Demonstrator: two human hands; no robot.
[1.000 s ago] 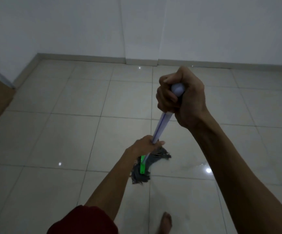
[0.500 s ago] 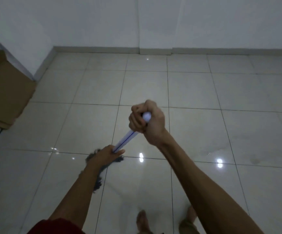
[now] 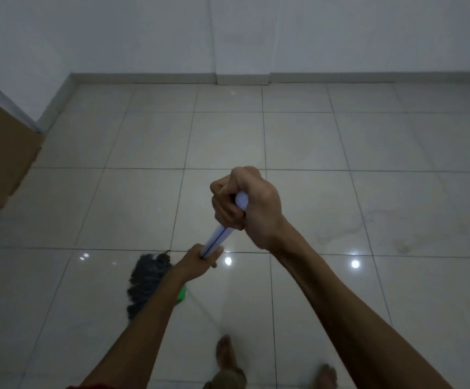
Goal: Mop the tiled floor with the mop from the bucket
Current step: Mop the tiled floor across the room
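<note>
Head view. My right hand (image 3: 245, 206) holds the top end of the mop handle (image 3: 218, 238), fingers curled tight around it. My left hand (image 3: 200, 261) holds the shaft lower down, fingers wrapped round, just right of the mop head (image 3: 146, 279). The mop head lies flat on the tiled floor (image 3: 298, 141). No bucket is in view.

Risks, as I judge them:
- A bare foot (image 3: 225, 352) near the mop head could slip on wet tile.
- A wide stroke could soak the cardboard box (image 3: 0, 153) well left of the mop head.

both hands (image 3: 245, 209) gripping white mop handle (image 3: 217, 240), grey mop head (image 3: 146, 279) on glossy tiled floor (image 3: 312, 141)
</note>
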